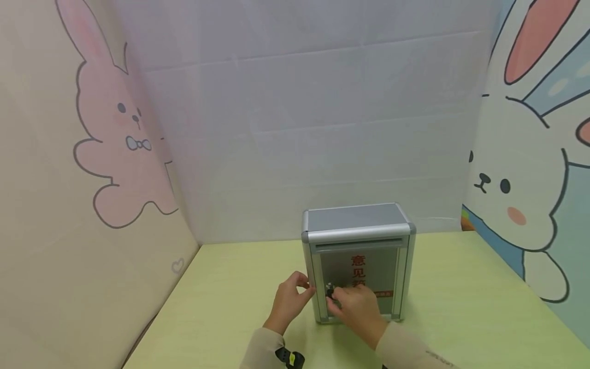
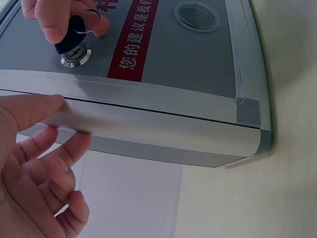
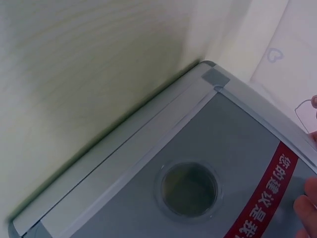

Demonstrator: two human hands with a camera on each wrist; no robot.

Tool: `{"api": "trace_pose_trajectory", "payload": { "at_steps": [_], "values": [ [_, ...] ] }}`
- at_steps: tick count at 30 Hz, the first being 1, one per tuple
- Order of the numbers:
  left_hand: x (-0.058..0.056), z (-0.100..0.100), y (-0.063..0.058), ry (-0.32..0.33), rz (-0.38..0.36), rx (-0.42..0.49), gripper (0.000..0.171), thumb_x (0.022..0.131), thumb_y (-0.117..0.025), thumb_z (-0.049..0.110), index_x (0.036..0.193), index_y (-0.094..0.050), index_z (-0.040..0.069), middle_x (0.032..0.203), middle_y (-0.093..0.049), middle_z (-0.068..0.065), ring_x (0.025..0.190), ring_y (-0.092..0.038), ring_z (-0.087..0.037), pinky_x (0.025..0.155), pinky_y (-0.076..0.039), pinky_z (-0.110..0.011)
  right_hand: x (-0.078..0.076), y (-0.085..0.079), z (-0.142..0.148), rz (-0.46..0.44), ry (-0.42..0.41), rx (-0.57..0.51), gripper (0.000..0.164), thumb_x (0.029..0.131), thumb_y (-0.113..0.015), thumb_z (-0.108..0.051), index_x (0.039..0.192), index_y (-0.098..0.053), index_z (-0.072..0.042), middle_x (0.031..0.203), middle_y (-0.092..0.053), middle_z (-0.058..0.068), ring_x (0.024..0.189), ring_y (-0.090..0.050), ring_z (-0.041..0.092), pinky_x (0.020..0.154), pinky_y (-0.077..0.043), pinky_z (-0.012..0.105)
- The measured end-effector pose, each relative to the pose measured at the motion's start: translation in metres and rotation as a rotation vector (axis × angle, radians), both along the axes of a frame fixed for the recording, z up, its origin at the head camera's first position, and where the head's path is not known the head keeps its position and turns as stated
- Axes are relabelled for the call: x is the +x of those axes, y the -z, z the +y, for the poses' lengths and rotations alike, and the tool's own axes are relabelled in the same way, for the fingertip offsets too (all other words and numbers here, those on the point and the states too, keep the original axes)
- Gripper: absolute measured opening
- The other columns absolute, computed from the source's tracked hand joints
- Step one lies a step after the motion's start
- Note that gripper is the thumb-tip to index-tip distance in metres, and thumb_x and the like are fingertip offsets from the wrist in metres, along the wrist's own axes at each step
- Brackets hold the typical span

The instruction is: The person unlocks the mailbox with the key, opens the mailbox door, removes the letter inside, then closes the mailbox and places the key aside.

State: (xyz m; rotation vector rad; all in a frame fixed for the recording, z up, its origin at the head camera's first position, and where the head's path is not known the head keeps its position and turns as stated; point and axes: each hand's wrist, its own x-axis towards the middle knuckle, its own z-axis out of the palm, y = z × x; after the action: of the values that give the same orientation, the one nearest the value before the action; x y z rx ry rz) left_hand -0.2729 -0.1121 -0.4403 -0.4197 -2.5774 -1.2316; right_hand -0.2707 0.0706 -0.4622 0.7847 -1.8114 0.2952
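Observation:
A grey metal suggestion box (image 1: 351, 218) with red characters stands upright on the table. My right hand (image 1: 357, 307) pinches a black-headed key (image 2: 69, 35) on a wire ring (image 2: 90, 21), right at the round silver lock (image 2: 77, 55) on the front panel. The key's blade is hidden, so how deep it sits cannot be told. My left hand (image 1: 289, 302) is at the box's left edge; its straight thumb touches the front frame and two fingertips meet the side, while the other fingers are loosely bent. In the right wrist view, a few right-hand fingers (image 3: 306, 208) show at the edge.
The pale yellow-green table (image 1: 239, 277) extends around the box. A white curtain (image 1: 295, 128) hangs behind it, with rabbit-printed walls to the left and right. Below a slot in the box's top front, a red strip (image 2: 132, 42) and a round window (image 2: 196, 16) mark the panel.

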Motion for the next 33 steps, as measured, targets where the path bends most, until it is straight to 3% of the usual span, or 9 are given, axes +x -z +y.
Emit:
{"api": "trace_pose_trajectory", "payload": {
  "at_steps": [7, 14, 21, 33],
  "values": [
    [0.001, 0.001, 0.001, -0.008, -0.004, 0.000, 0.015, 0.085, -0.069, 0.014, 0.093, -0.059, 0.006, 0.089, -0.067, -0.007, 0.083, -0.062, -0.031, 0.064, -0.045, -0.033, 0.004, 0.002, -0.004, -0.046, 0.014, -0.055, 0.047, 0.101, -0.029, -0.034, 0.060, -0.044, -0.016, 0.042, -0.037, -0.011, 0.040, -0.021, -0.003, 0.039, -0.023, 0.017],
    [0.003, 0.002, 0.003, -0.012, 0.011, 0.058, 0.015, 0.085, -0.070, 0.012, 0.094, -0.061, 0.005, 0.088, -0.067, -0.007, 0.085, -0.062, -0.028, 0.065, -0.045, -0.034, 0.003, 0.008, -0.005, -0.104, 0.007, -0.107, 0.048, 0.102, -0.025, -0.035, 0.062, -0.043, -0.017, 0.043, -0.033, -0.013, 0.048, -0.015, -0.007, 0.039, -0.022, 0.015],
    [0.003, 0.002, 0.004, -0.022, 0.001, 0.058, 0.015, 0.084, -0.070, 0.012, 0.094, -0.061, 0.005, 0.089, -0.067, -0.007, 0.087, -0.062, -0.029, 0.067, -0.046, -0.036, 0.015, 0.009, -0.007, -0.349, -0.069, -0.210, 0.029, 0.092, -0.053, -0.022, 0.065, -0.044, -0.016, 0.047, -0.033, -0.015, 0.046, -0.018, -0.009, 0.039, -0.018, 0.013],
    [-0.001, 0.002, 0.007, -0.030, 0.004, 0.064, 0.013, 0.084, -0.069, 0.009, 0.092, -0.061, 0.005, 0.088, -0.068, -0.007, 0.081, -0.060, -0.027, 0.062, -0.042, -0.028, 0.019, 0.007, -0.009, -0.391, -0.073, -0.269, 0.026, 0.074, -0.065, -0.004, 0.064, -0.044, -0.016, 0.048, -0.035, -0.015, 0.044, -0.022, -0.009, 0.039, -0.020, 0.012]
  ]
}}
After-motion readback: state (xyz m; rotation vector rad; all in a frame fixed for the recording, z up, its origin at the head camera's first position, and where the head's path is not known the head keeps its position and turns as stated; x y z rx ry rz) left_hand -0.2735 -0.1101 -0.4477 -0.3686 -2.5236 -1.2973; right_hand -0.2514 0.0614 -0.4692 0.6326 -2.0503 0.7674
